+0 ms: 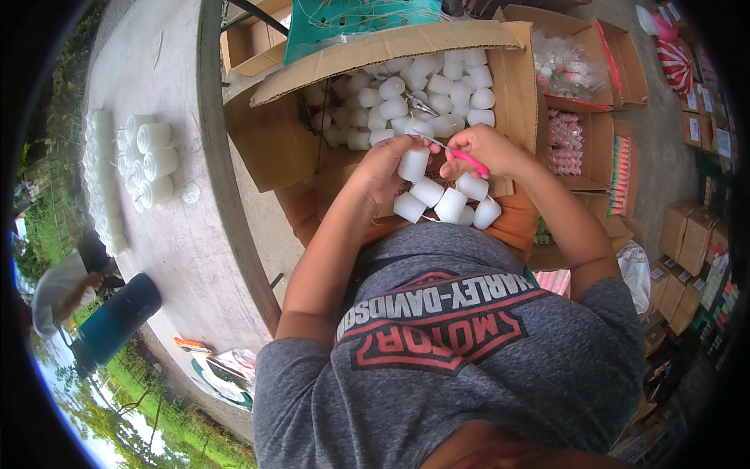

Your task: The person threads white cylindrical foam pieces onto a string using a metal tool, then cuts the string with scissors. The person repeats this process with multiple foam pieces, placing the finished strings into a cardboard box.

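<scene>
My left hand (pixel 384 166) is closed around a short white candle (pixel 413 166), held upright over my lap. In my right hand (pixel 486 147) is a pair of scissors with pink handles (pixel 472 162). Their blades point left and reach the top of the held candle, close to my left fingertips. Whether they grip a wick there is too small to tell. Several more white candles (pixel 451 205) lie on my lap just below both hands. Beyond my hands, a large cardboard box (pixel 512 86) holds a heap of loose white candles (pixel 393 87), with a metal tool (pixel 422 105) lying on them.
At left, a long pale table (pixel 176 86) carries rows of white candles (pixel 153 160) and a dark teal tumbler (pixel 121 316). A teal crate (pixel 328 27) stands behind the box. Cartons of wrapped goods (pixel 574 141) line the right side. Another person (pixel 62 289) is beyond the table.
</scene>
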Available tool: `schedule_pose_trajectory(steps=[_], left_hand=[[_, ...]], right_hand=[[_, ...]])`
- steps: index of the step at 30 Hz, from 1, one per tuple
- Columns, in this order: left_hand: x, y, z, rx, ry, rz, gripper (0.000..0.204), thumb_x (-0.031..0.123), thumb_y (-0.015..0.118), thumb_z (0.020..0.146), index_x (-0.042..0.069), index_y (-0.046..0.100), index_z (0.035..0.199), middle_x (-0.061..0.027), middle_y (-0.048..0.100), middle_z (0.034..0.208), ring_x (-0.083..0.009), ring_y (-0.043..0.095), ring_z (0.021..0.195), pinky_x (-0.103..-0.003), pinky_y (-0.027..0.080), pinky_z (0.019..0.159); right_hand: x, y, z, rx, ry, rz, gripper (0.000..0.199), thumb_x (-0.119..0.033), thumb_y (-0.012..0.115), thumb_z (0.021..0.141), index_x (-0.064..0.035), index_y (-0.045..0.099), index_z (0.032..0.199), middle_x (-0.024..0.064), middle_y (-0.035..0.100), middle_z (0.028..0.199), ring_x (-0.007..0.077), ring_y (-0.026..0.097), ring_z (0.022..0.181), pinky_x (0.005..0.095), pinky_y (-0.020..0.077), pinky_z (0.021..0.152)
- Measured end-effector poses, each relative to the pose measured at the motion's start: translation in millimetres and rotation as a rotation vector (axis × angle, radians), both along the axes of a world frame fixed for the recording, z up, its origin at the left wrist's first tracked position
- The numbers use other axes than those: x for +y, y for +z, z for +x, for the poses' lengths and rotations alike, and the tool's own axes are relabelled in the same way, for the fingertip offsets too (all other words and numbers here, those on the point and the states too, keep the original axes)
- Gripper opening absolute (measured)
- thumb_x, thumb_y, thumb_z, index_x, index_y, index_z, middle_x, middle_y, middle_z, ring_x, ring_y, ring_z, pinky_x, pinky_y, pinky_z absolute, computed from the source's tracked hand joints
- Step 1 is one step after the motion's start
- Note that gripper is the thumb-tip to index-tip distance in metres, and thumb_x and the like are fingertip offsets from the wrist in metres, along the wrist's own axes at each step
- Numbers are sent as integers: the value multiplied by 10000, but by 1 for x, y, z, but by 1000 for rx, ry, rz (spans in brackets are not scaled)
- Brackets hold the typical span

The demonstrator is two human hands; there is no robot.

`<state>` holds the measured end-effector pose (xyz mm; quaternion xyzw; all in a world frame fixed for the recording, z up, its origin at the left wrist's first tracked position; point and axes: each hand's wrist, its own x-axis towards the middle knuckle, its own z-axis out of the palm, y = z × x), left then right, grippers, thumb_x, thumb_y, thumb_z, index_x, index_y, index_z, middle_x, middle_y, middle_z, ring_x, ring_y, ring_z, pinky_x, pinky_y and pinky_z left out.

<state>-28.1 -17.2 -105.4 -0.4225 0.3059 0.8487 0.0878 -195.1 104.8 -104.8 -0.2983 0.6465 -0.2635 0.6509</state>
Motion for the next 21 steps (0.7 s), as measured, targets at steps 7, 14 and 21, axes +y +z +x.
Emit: schedule_pose_trajectory(steps=[7,14,21], left_hand=[[-9,-7,-2,129,262,258,144,174,437,910,77,462,1013,-75,603,1005,-216,585,904,-343,485,724],[-8,-14,1,70,399,304,168,187,370,957,59,447,1033,-102,569,1077,-278,586,987,-434,529,796],[-2,0,0,171,306,66,160,206,447,951,71,464,1036,-101,562,1124,-248,581,1002,-407,513,839]], right_hand=[[5,-5,-3,-177,-219,-91,349,-418,607,862,-75,565,911,-2,598,678,54,483,486,186,345,446],[6,1,10,-110,-269,-109,397,-501,555,875,-121,541,990,-3,595,738,57,527,633,176,364,531],[10,-3,14,-104,-300,-244,304,-258,675,836,-97,507,1032,11,613,830,66,530,701,210,423,652]])
